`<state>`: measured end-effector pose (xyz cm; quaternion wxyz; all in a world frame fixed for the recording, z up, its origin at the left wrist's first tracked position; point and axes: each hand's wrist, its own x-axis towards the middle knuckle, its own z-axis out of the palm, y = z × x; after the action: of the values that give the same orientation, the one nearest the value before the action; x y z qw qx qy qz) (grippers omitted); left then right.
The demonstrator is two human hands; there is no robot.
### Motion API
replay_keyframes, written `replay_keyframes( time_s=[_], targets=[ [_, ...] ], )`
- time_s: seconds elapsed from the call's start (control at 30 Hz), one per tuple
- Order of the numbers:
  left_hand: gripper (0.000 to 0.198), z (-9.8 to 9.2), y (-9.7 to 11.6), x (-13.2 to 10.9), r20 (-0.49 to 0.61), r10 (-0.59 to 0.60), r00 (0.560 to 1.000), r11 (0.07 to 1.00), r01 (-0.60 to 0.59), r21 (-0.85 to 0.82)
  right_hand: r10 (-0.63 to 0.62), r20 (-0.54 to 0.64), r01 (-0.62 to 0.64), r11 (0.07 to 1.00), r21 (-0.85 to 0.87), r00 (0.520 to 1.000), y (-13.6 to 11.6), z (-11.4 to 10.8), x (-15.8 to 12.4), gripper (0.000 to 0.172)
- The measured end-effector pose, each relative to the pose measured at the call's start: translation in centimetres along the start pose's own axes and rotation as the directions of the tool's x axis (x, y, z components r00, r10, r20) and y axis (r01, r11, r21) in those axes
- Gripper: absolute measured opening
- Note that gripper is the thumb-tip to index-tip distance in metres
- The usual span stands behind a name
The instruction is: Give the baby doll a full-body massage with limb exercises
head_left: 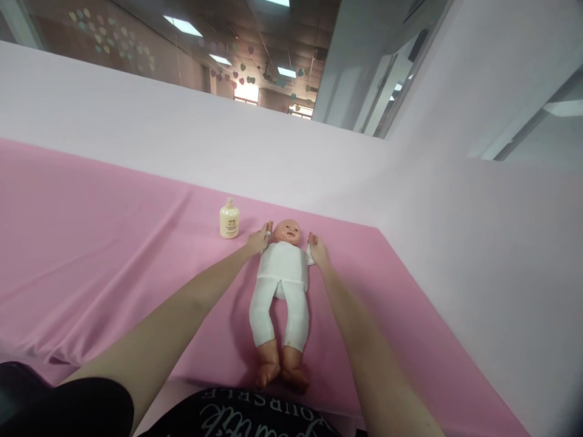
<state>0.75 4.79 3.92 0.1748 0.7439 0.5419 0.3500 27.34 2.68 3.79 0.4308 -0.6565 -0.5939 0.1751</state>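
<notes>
Pink cloth (113,243) lies bare around the doll (282,285); both hands, left (259,239) and right (317,250), grip its shoulders

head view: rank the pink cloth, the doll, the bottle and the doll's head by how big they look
1. pink cloth
2. doll
3 and 4. bottle and doll's head: they look about alike, so I won't rank them.
</notes>
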Motion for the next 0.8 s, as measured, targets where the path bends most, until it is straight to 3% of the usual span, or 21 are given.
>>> replay_keyframes(
  time_s=[0.1,0.23,0.3,0.4,0.5,0.63,0.8],
  targets=[
    [0.066,-1.1,-0.1,-0.6,-0.004,0.04,0.999,0.999,-0.04,0.0,-0.086,0.026,0.084,0.993,0.083,0.996,-0.7,-1.1,-1.2,0.059],
    [0.071,-2.8,0.1,-3.0,-0.005,0.311,0.951,0.951,-0.311,0.009,-0.257,0.105,0.241,0.96,0.14,0.961,-1.4,-3.3,-5.0,0.067],
    [0.059,-3.1,0.2,-4.9,0.037,0.436,0.899,0.898,-0.438,0.044,-0.435,0.167,0.438,0.899,0.024,0.885,-1.2,-4.2,-7.5,0.06],
    [0.042,-2.4,-0.2,-7.8,0.107,0.562,0.82,0.817,-0.571,0.081,-0.617,0.294,0.673,0.724,-0.151,0.73,-0.5,-5.1,-10.9,0.051],
    [0.043,-1.2,-0.8,-9.7,0.101,0.622,0.776,0.771,-0.63,0.093,-0.679,0.3,0.741,0.634,-0.222,0.67,0.5,-5.1,-12.9,0.046],
    [0.044,-0.9,-1.0,-9.3,0.073,0.58,0.811,0.805,-0.585,0.099,-0.651,0.238,0.693,0.679,-0.242,0.721,0.6,-4.6,-12.4,0.048],
    [0.049,-1.6,0.1,-4.9,-0.022,0.364,0.931,0.931,-0.364,0.028,-0.511,0.11,0.523,0.837,-0.161,0.852,-1.1,-3.4,-8.2,0.056]
  ],
)
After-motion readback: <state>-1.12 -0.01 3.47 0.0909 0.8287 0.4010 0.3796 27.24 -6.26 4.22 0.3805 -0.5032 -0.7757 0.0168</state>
